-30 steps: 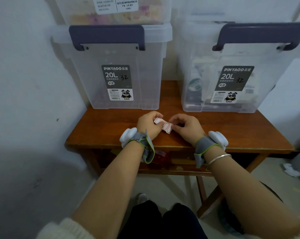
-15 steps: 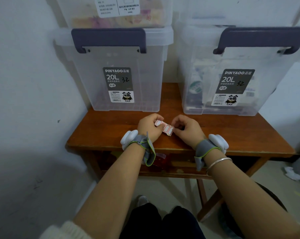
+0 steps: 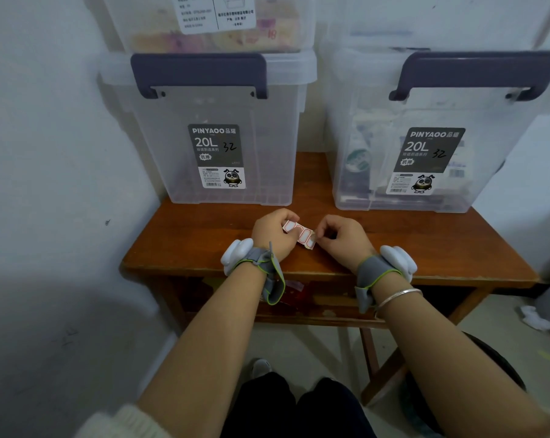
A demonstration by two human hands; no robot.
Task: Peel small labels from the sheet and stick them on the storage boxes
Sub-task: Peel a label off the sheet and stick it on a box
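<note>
A small strip of white labels with red borders, the label sheet [image 3: 299, 236], is held just above the wooden table [image 3: 425, 248]. My left hand [image 3: 272, 233] pinches its left end. My right hand [image 3: 343, 240] pinches the right end, thumb and forefinger closed on the corner of the last label. Two clear storage boxes with dark purple handles stand at the back of the table: the left box [image 3: 210, 121] and the right box [image 3: 425, 121], each with a dark "20L" sticker. A third box [image 3: 210, 23] is stacked on the left one.
White walls close in on the left and behind the boxes. A shelf under the table holds red items [image 3: 291, 295]. Crumpled white paper [image 3: 534, 320] lies on the floor at right. My knees show at the bottom edge.
Both hands stay at the same spot with the strip between them. The right fingers have shifted slightly on the strip's right end. The view has dipped a little.
</note>
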